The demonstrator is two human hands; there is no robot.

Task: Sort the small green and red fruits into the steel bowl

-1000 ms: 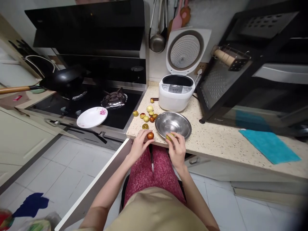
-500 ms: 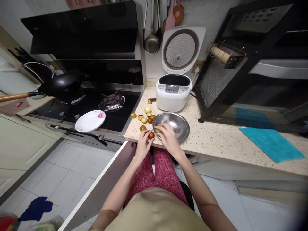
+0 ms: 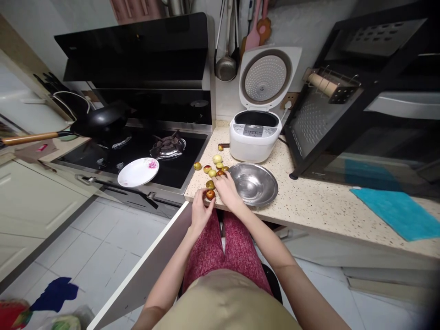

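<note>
My left hand (image 3: pixel 200 210) pinches a small red-brown fruit (image 3: pixel 210 194) at the front edge of the speckled counter (image 3: pixel 309 201). My right hand (image 3: pixel 229 191) lies palm down just left of the steel bowl (image 3: pixel 255 184), its fingertips touching a red-brown fruit (image 3: pixel 220 173) in the loose cluster of small yellow-green and reddish fruits (image 3: pixel 213 166). Whatever is under the right palm is hidden. The bowl looks empty.
A white rice cooker (image 3: pixel 253 135) stands open behind the bowl. To the left is a black hob (image 3: pixel 137 146) with a flowered white plate (image 3: pixel 138 172) and a wok (image 3: pixel 99 120). A black rack (image 3: pixel 347 114) and teal cloth (image 3: pixel 395 213) are right.
My right hand moved left from the bowl's rim onto the cluster of fruits; the yellow-green fruit it held is no longer visible. My left hand stays on the red-brown fruit.
</note>
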